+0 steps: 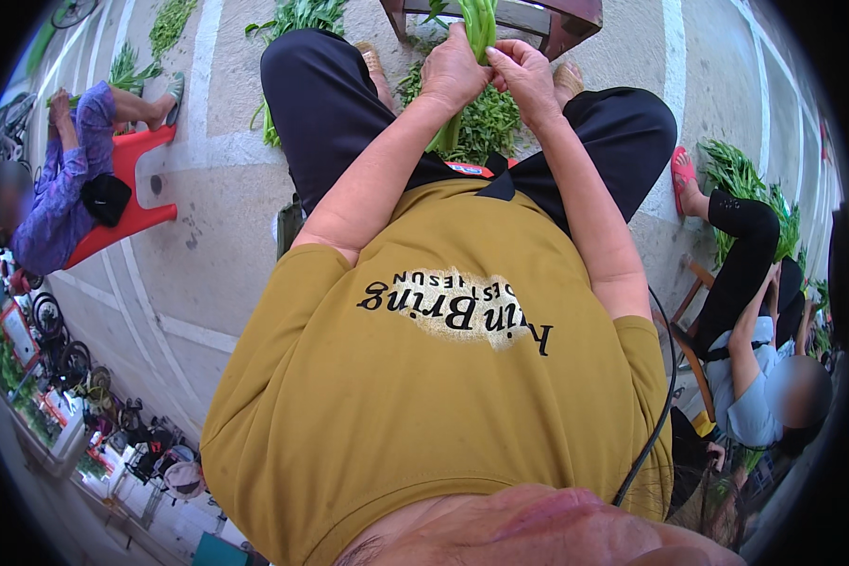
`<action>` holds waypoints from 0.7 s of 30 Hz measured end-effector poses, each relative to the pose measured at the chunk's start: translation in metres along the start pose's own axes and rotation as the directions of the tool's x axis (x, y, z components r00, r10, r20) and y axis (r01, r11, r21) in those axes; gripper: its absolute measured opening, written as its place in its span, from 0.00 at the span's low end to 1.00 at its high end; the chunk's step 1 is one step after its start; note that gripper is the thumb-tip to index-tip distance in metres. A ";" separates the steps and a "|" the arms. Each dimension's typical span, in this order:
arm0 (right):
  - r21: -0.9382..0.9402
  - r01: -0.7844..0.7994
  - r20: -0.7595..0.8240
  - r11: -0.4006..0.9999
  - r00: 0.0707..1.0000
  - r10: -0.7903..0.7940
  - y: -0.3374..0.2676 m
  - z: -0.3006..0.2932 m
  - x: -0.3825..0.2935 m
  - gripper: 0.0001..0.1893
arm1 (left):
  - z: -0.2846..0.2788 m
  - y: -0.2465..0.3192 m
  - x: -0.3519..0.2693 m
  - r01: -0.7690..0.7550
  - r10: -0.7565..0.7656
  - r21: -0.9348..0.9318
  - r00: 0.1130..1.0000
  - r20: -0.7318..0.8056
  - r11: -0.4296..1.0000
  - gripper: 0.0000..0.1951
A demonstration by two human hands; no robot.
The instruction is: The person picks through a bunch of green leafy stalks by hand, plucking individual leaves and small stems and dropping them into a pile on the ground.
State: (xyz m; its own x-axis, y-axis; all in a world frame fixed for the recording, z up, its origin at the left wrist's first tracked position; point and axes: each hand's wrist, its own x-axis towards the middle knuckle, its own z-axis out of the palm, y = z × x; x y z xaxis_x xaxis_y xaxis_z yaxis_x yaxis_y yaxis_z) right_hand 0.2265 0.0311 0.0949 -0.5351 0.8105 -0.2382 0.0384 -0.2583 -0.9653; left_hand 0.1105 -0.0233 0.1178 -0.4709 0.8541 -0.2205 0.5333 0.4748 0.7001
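Observation:
A bunch of long green leafy-vegetable stalks (478, 32) stands upright between my knees. My left hand (456, 69) is closed around it. On its right side, my right hand (527, 79) touches the stalks with thumb and forefinger pinched together; what exactly lies between those fingertips is too small to tell. The lower ends of the stalks show below my hands. Under them, a pile of loose green leaves (484, 124) covers the ground between my feet.
A dark red wooden stool (569, 21) stands beyond my hands. More greens (308, 18) lie left of it. At the left a person sits on a red plastic stool (131, 170) holding greens. At the right another sits on a wooden chair (693, 339) beside heaped greens (732, 170).

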 end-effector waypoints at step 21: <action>0.105 -0.019 0.067 0.994 0.998 0.012 -0.006 -0.013 -0.001 0.08 | -0.019 -0.031 0.010 0.450 0.286 -0.789 0.759 0.584 0.419 0.14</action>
State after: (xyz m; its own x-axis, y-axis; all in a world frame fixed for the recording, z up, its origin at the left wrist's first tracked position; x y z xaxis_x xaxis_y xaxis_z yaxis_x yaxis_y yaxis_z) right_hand 0.2381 0.0389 0.0996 -0.5901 0.7703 -0.2416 -0.0404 -0.3270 -0.9441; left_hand 0.0758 -0.0337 0.1071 0.2055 0.9083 -0.3643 -0.5428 0.4156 0.7298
